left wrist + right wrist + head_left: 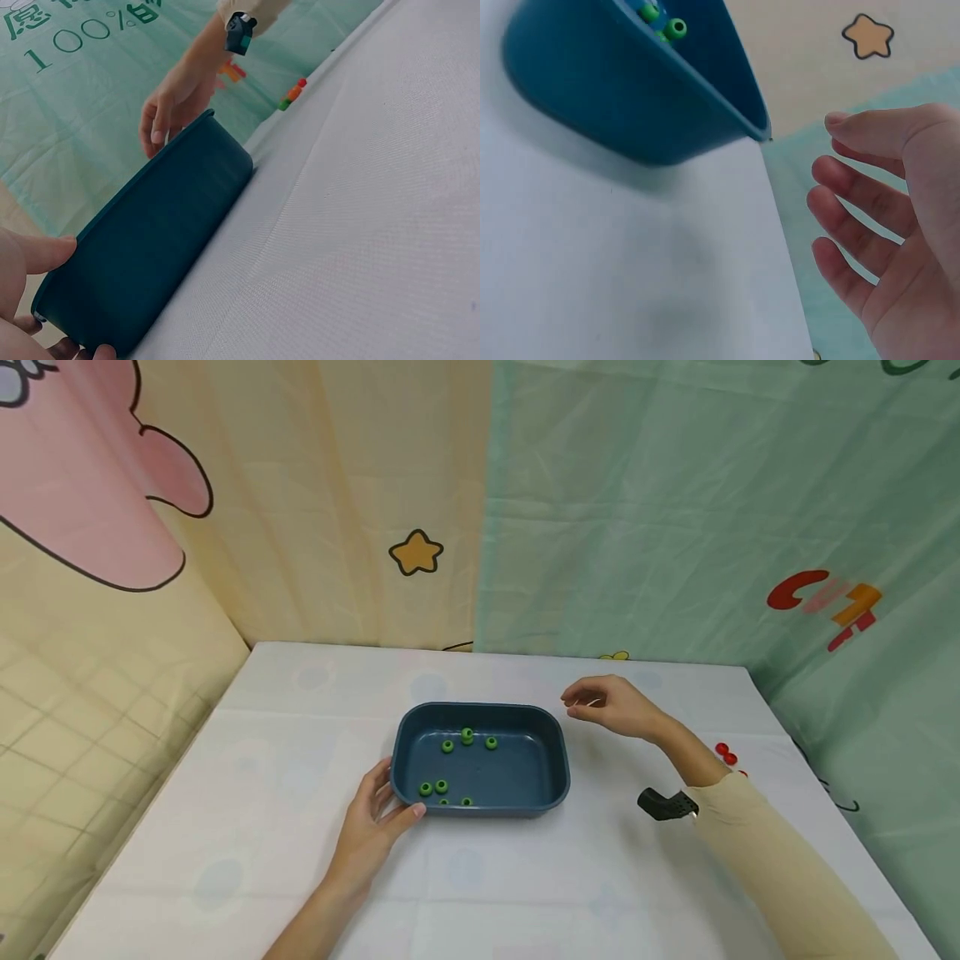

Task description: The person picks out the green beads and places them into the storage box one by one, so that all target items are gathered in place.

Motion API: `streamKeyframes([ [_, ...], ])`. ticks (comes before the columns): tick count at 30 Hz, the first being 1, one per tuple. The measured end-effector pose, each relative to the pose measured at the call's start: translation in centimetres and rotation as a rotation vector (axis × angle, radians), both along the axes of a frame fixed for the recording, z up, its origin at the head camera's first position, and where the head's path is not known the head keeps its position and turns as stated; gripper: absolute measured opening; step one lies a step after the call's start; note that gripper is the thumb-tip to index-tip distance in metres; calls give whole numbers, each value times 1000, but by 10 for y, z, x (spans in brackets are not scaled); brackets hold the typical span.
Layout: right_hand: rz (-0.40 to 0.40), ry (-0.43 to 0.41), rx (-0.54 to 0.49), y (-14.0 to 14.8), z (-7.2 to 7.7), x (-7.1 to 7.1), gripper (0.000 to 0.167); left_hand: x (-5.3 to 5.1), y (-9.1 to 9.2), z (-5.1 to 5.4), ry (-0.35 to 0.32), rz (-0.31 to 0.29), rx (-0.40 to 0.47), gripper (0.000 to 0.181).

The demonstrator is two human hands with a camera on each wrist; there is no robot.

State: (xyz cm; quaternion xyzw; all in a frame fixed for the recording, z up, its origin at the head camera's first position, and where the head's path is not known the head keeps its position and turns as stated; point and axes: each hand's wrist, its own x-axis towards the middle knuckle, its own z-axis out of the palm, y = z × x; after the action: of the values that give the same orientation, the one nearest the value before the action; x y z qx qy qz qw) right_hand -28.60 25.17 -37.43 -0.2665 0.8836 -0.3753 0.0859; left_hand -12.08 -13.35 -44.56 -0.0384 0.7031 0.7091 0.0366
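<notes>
A dark blue rectangular plastic tub [510, 772] stands on the table with several small green beads [491, 742] scattered inside. My left hand [372, 817] grips its front left corner, the thumb at the rim and the fingers along the side. In the left wrist view the tub's outer wall [150, 232] hides its contents. My right hand [618, 706] hovers beyond the tub's right end, apart from it. Loosely bent, the right hand's fingers [847, 217] hold nothing that shows in the right wrist view.
Several red beads [730, 759] lie on the table by the right forearm, partly behind it. The left wrist view also shows orange and green beads [285, 103] there. A white cloth [225, 827] covers the table. Printed curtains [637, 527] hang behind it. The right wrist wears a black band [666, 805].
</notes>
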Motion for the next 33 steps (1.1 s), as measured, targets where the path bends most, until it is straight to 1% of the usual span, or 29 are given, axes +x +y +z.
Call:
streamKeyframes([
  [7,-59,-4,16,35,-1,9,25,0,1,-1,-5,5,-3,87],
  [11,-110,-11,25,55,1,14,26,1,2,0,-7,6,-2,87],
  [17,-194,-51,47,84,1,24,36,0,2,1,-7,4,0,87],
  [22,-250,-58,78,105,-3,31,40,0,1,0,-5,4,-1,88],
  [33,-308,-89,92,148,-14,42,42,0,1,1,-3,5,-3,87],
])
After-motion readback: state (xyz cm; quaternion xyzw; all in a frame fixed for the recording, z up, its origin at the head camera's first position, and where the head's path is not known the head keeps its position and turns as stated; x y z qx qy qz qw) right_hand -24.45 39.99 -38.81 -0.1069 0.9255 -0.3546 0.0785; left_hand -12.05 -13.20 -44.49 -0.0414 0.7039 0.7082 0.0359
